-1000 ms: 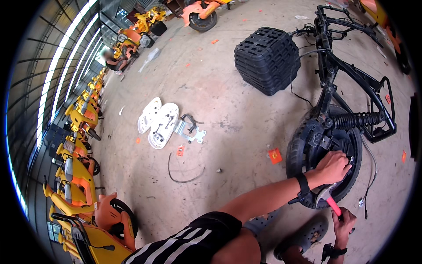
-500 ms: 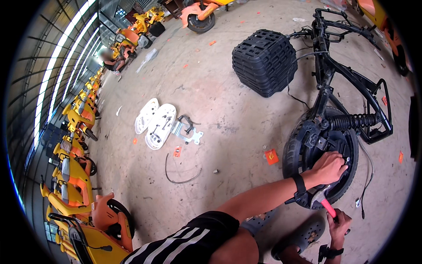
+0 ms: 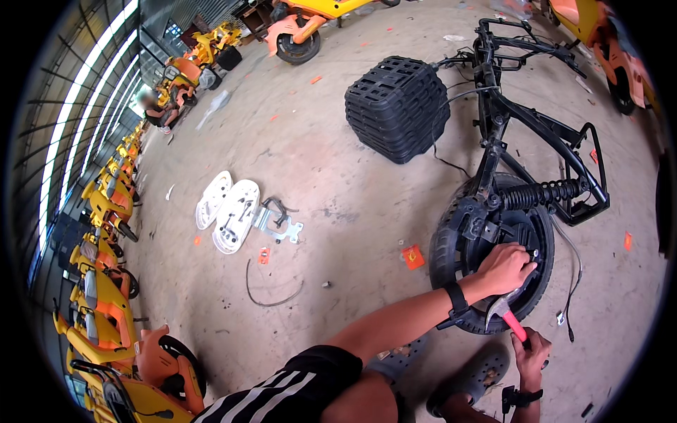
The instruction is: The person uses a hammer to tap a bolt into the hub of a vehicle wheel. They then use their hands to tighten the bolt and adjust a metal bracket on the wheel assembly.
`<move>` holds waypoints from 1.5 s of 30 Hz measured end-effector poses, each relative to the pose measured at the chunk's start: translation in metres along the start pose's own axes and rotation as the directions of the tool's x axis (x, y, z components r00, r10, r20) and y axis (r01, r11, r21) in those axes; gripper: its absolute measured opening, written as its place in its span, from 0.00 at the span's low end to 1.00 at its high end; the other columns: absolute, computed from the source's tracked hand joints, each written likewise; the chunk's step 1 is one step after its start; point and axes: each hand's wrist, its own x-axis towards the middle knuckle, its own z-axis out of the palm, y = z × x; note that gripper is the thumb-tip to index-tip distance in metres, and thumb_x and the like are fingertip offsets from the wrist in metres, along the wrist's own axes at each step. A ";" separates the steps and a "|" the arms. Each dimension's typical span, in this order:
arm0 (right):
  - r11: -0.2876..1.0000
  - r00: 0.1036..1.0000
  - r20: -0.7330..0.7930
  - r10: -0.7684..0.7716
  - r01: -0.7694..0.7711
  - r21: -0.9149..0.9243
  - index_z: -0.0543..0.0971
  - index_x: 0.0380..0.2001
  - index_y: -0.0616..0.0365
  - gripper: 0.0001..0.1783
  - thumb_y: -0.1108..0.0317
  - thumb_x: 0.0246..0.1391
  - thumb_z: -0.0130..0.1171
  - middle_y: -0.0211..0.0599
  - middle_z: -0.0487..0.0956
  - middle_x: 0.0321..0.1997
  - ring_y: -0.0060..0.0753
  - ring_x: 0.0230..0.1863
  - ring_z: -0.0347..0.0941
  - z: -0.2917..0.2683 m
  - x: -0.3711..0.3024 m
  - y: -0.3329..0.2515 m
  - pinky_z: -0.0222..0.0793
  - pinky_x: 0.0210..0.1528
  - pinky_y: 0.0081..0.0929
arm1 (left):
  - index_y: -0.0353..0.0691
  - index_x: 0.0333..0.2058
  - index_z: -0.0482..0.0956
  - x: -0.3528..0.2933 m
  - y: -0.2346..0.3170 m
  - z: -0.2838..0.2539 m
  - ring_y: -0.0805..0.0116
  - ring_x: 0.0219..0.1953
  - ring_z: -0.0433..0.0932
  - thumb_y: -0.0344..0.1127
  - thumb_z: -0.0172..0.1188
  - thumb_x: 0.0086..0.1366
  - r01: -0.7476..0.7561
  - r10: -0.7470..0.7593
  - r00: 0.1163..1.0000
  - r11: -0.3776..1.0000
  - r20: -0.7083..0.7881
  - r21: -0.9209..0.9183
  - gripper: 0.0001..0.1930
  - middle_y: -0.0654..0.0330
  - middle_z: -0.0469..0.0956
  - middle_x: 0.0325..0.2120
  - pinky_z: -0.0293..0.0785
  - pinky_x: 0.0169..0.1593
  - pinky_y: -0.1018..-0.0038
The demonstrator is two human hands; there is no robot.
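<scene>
Over the hub of a black wheel (image 3: 446,243), my left hand (image 3: 506,268) is closed in a fist; what it grips is hidden under the fingers. A small bright metal end shows just beyond its knuckles. My right hand (image 3: 530,351) is wrapped around the red handle of a hammer (image 3: 515,326). The hammer's metal head lies over the tyre's near edge, just below my left wrist. The wheel is attached to a black scooter frame (image 3: 525,116) lying on the floor, with a coil-spring shock absorber (image 3: 543,193) beside it.
A stack of black plastic crates (image 3: 398,109) stands left of the frame. White oval covers (image 3: 236,215) with small parts, a metal bracket (image 3: 282,225) and a bent cable (image 3: 271,303) lie on the floor. Yellow-orange scooters (image 3: 116,201) line the left; a person (image 3: 159,113) squats far off.
My view has turned slightly right, so everything sits further left in the picture. The hammer head is a little closer to my left hand, which stays at the hub.
</scene>
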 end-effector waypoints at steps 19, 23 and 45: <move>0.992 0.992 -0.060 -0.111 0.108 -0.058 0.86 0.31 0.51 0.13 0.57 0.48 0.78 0.32 0.81 0.19 0.35 0.18 0.78 -0.002 0.009 -0.008 0.71 0.22 0.31 | 0.33 0.25 0.83 0.004 0.001 -0.009 0.52 0.27 0.80 0.40 0.67 0.67 0.008 -0.012 0.999 0.996 0.043 0.092 0.16 0.55 0.79 0.22 0.75 0.33 0.61; 0.983 0.985 -0.051 -0.166 0.162 -0.081 0.86 0.31 0.50 0.13 0.57 0.48 0.78 0.28 0.79 0.18 0.33 0.18 0.77 -0.011 0.010 -0.012 0.71 0.22 0.30 | 0.33 0.23 0.82 0.004 0.003 -0.005 0.54 0.25 0.78 0.39 0.68 0.66 -0.017 0.012 0.999 0.995 0.052 0.096 0.16 0.55 0.78 0.21 0.74 0.31 0.62; 0.988 0.991 -0.020 -0.130 0.128 -0.084 0.87 0.32 0.50 0.13 0.55 0.50 0.76 0.28 0.78 0.18 0.34 0.18 0.76 -0.006 -0.002 -0.013 0.70 0.22 0.31 | 0.34 0.25 0.81 0.003 0.002 -0.007 0.49 0.31 0.79 0.40 0.64 0.69 0.017 -0.029 0.997 0.986 0.071 0.169 0.17 0.53 0.78 0.24 0.75 0.36 0.58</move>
